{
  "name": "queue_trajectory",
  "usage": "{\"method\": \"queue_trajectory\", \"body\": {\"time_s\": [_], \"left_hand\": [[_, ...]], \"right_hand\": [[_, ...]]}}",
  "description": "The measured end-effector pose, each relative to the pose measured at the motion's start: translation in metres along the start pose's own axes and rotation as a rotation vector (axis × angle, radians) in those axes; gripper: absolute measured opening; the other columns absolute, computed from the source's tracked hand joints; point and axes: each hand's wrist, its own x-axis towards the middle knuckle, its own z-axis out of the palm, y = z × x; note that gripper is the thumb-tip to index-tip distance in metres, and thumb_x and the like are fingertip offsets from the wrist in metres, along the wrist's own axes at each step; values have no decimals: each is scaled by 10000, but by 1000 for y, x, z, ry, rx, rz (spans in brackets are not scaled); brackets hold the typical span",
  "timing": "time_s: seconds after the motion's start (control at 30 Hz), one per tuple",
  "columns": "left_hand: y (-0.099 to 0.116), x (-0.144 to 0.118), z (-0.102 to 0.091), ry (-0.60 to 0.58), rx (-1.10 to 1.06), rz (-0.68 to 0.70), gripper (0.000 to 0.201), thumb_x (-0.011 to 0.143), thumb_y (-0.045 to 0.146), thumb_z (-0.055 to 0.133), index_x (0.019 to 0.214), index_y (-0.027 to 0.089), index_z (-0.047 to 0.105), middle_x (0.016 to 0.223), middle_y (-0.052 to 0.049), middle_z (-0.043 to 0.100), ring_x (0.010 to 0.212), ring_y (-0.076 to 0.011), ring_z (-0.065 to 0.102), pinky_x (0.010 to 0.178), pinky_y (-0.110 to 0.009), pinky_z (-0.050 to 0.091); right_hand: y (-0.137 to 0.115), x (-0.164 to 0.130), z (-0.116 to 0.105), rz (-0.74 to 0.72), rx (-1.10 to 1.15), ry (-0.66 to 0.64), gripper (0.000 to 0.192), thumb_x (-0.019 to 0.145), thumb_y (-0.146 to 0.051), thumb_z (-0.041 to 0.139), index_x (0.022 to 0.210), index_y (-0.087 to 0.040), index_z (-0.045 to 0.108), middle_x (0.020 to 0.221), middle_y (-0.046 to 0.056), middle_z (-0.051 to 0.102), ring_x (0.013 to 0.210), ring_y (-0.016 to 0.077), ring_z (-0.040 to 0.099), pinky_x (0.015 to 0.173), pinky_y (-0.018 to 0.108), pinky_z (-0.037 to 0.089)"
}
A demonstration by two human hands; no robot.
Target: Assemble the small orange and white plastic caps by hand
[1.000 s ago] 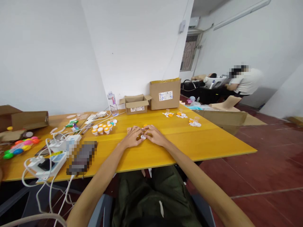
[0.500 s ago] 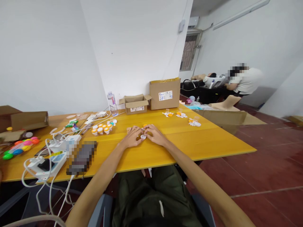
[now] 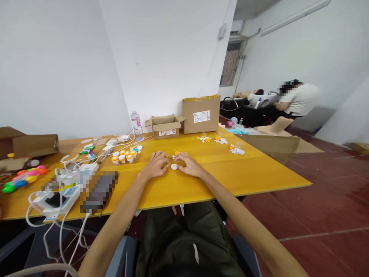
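My left hand [image 3: 157, 164] hovers just over the yellow tabletop, left of a small white round piece [image 3: 174, 166]. Its fingers are curved and apart, and it holds nothing visible. Beside that piece on the other side is my right hand [image 3: 188, 164], its thumb at the piece's edge; whether they touch is unclear. The right fingers are bent but spread from the thumb. Just beyond their tips lie an orange ring-like part [image 3: 177, 153] and a tiny white part [image 3: 173, 157].
Several orange-and-white capped pieces [image 3: 123, 156] stand left. More loose parts [image 3: 236, 149] lie right. At the back are a bottle [image 3: 137, 125], an open carton [image 3: 165, 128] and a taller box [image 3: 201, 115]. A power strip [image 3: 65, 200] and a phone [image 3: 99, 191] sit left. A person [image 3: 301, 99] is far right.
My left hand has drawn back to the left, away from the small white round piece. My right hand stays nearly in place, and the piece now shows more fully between the hands.
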Motion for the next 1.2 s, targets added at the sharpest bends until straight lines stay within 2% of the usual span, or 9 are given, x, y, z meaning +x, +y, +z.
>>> {"method": "queue_trajectory", "body": {"time_s": [0.3,0.57,0.73,1.2], "left_hand": [[-3,3,2,-25,-55,-13,147,860,185,546,820,234,678,1003,-55,623,1085,-252,467,953,-451,359],[-4,4,4,-40,-193,-109,69,838,195,591,816,236,643,1058,-39,614,1073,-247,462,954,-464,340],[-4,5,5,-38,-235,-111,61,819,190,622,770,225,637,1036,-40,614,1084,-254,462,952,-457,311],[0,10,8,-22,-324,-165,101,854,265,600,780,237,663,1086,-28,619,1093,-247,442,960,-446,308]], "right_hand": [[-1,0,0,19,-20,-83,194,758,-216,683,940,-236,621,1170,75,610,1138,257,556,997,475,407],[-1,-1,0,22,-23,-98,173,770,-280,701,924,-247,630,1189,75,604,1120,267,564,981,486,422],[1,-1,0,18,-4,-104,196,789,-335,697,958,-256,636,1191,75,601,1131,269,558,990,499,413],[4,0,2,10,28,-141,185,800,-308,695,969,-247,651,1185,71,589,1116,248,544,995,461,414]]}}
